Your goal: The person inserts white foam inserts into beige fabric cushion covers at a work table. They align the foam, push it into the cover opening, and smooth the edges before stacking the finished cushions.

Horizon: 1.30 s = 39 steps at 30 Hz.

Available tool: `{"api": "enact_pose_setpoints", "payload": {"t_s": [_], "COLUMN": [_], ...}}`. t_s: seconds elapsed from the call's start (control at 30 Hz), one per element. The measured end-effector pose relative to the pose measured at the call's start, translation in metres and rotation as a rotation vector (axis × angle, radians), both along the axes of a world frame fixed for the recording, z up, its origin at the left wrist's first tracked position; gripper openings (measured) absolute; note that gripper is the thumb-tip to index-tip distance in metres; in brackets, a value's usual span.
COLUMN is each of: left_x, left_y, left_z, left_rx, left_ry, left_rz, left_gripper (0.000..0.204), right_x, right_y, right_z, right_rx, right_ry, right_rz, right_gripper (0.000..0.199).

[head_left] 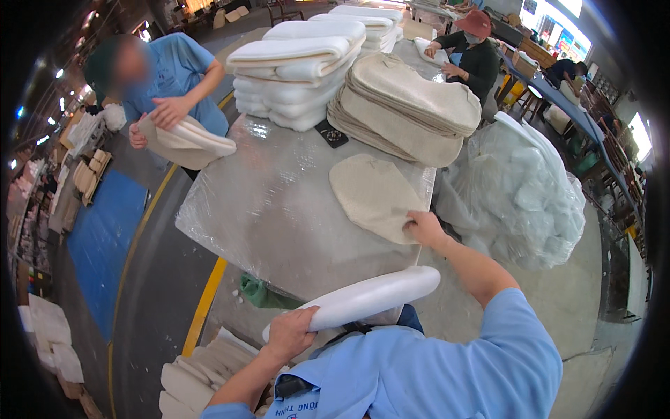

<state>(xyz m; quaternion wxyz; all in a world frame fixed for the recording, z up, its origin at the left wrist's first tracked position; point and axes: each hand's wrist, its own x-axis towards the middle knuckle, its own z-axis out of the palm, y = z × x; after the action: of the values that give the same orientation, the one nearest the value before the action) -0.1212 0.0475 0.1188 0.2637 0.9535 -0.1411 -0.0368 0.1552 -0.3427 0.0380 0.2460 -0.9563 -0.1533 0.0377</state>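
My left hand (pixel 292 334) grips a white foam pad (pixel 377 293), long and rounded at the end, held on edge across my front just off the table. On the table to the right, my right hand (pixel 423 228) pinches the near edge of a beige fabric cover (pixel 370 195). This cover lies flat and has an oval outline. Behind it rises a tall stack of similar beige covers (pixel 405 112). Piles of thick folded white padding (pixel 293 70) stand farther back on the table.
The table (pixel 258 188) is wrapped in clear plastic. A co-worker (pixel 174 84) at left handles a beige cover; another person (pixel 474 56) works at the far end. A big plastic bag of white filling (pixel 516 188) bulges at right. Beige pieces (pixel 202 377) lie piled below at left.
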Motion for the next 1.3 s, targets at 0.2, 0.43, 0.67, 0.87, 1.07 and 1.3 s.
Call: {"api": "enact_pose_setpoints", "payload": {"t_s": [0.2,0.43,0.67,0.87,1.07,1.3], "left_x": [0.016,0.011,-0.009,-0.027,-0.031,-0.003], "left_y": [-0.020,-0.064,-0.077,-0.088,-0.091,-0.060], "left_z": [0.026,-0.002,0.012,0.001,0.018,0.038], "left_rx": [0.115,0.085,0.103,0.169,0.214,-0.357], "left_ry": [-0.089,-0.101,-0.054,0.092,0.151,0.483], "left_rz": [-0.019,0.010,0.082,0.175,0.169,0.417], "left_gripper": [0.053,0.054,0.059,0.069,0.071,0.064], "right_x": [0.028,0.070,0.046,0.006,0.014,0.035], "right_y": [0.086,0.067,0.087,0.166,0.200,0.226], "right_z": [0.103,0.124,0.017,-0.035,-0.062,-0.041], "right_rx": [0.518,0.905,0.323,0.054,-0.170,-0.074], "right_ry": [0.503,0.437,0.364,-0.117,-0.188,0.072], "right_rz": [0.038,0.013,0.360,0.889,1.100,0.995], "right_gripper": [0.044,0.036,0.030,0.033,0.021,0.019]}}
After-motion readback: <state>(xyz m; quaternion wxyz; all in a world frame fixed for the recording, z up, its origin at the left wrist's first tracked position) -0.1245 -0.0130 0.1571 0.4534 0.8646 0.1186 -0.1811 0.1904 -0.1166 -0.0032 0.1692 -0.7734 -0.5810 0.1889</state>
